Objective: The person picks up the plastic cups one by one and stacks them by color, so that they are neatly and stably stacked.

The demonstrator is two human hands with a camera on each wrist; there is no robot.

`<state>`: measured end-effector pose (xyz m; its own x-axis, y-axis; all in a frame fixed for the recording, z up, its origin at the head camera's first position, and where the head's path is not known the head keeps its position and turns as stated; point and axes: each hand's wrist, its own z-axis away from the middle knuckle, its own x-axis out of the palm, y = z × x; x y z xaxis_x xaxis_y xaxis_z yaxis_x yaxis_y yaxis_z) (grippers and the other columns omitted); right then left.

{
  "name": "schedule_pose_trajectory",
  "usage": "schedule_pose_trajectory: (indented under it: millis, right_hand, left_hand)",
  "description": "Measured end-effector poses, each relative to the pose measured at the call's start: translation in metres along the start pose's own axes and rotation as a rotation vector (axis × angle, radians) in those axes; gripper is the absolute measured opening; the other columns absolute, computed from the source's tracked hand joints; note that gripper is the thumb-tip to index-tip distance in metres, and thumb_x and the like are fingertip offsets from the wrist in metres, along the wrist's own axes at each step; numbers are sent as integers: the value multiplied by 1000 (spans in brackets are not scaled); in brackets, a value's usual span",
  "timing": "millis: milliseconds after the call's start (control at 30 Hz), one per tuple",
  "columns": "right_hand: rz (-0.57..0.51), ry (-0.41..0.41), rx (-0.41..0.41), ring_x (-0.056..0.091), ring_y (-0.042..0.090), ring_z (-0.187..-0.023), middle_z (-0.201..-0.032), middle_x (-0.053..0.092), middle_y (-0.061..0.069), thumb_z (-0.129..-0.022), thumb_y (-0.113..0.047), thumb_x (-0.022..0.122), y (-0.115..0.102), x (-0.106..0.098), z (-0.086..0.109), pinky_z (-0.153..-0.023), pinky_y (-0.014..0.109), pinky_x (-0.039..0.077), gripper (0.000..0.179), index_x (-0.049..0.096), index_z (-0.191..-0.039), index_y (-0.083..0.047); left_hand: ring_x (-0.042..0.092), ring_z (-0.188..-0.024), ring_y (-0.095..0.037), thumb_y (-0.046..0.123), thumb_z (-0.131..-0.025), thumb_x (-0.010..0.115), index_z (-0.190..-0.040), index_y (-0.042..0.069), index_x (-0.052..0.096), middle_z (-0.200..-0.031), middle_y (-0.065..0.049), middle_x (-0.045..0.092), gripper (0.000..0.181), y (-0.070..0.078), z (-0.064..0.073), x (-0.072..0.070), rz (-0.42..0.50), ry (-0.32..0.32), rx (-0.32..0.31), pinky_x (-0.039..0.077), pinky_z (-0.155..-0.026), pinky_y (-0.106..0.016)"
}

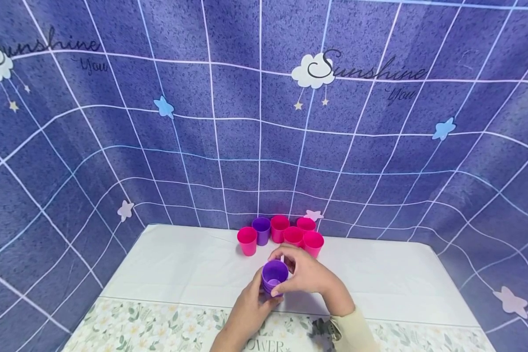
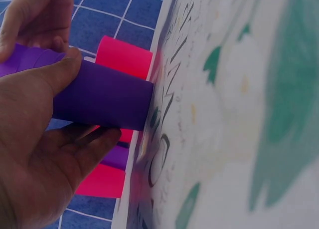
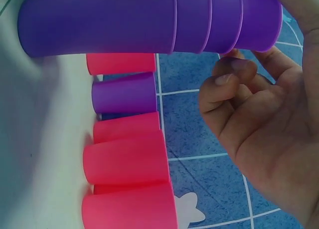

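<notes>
Closest to you lies a flowered cloth (image 1: 167, 322) with a white cloth (image 1: 176, 274) beyond it. Over these, right between your palms, is the stack of purple cups (image 3: 109, 27), its long axis upright and its foot apparently on the cloth. Your left hand (image 1: 248, 305) is the nearer and lower one: thumb and fingers wrap the stack from the left, below the rims. Your right hand (image 1: 305, 270) comes in from the far right and pinches the top cup (image 3: 264, 22) at its wall, thumb on the near side, fingers opposite. So both hands are on the same column, left under right.

Four rims show in the right wrist view, so four cups sit one inside another; the top one's mouth faces up, and you can see down to its plain purple bottom.

Farther off, well apart from your left hand, six single cups stand mouth up: a pink cup (image 1: 247, 242) on the left, a purple cup (image 1: 261, 232) just beside it, then four more pink cups (image 1: 313, 244) bunched to the right. Behind them hangs a blue checked curtain (image 1: 242, 139).
</notes>
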<state>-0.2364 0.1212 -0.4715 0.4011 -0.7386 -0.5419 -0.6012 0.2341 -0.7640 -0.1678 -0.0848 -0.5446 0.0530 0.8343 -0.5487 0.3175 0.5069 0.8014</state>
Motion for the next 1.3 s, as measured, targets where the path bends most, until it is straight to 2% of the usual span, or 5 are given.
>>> schedule_pose_trajectory:
  millis: [167,333,600,900,1300]
  right_hand:
    - [13,-10,-17,51,16,-74,-96,64,4,-69,-31,100,2,0,1,-62,18,44,56,70,-115,-19]
    - [8,-18,-8,51,21,-75,-101,64,5,-69,-30,100,3,0,2,-62,18,44,55,71,-114,-18]
    - [12,-35,31,52,16,-76,-100,63,2,-68,-31,100,5,1,2,-63,18,45,57,70,-116,-19]
    - [-27,-53,18,56,33,-79,-101,64,9,-70,-26,99,6,0,3,-64,25,49,58,69,-119,-17]
    - [-41,-84,22,56,30,-82,-101,65,10,-72,-27,97,8,0,2,-67,24,51,59,67,-122,-18]
  left_hand:
    - [73,-110,-10,42,-94,79,-160,30,39,-141,-2,70,78,-1,1,1,5,4,6,63,-96,-30]
    - [73,-110,-10,43,-94,79,-159,32,39,-139,-1,71,77,-2,2,2,7,2,9,63,-95,-30]
    - [73,-106,-9,40,-94,80,-160,29,39,-139,-3,71,79,-3,2,3,-18,14,13,64,-95,-32]
    - [73,-108,-11,46,-95,77,-161,28,39,-139,-6,70,78,-3,1,2,-58,12,11,63,-97,-36]
    - [74,-110,-13,46,-95,77,-162,24,38,-140,-8,70,80,-3,1,0,-72,10,4,63,-98,-37]
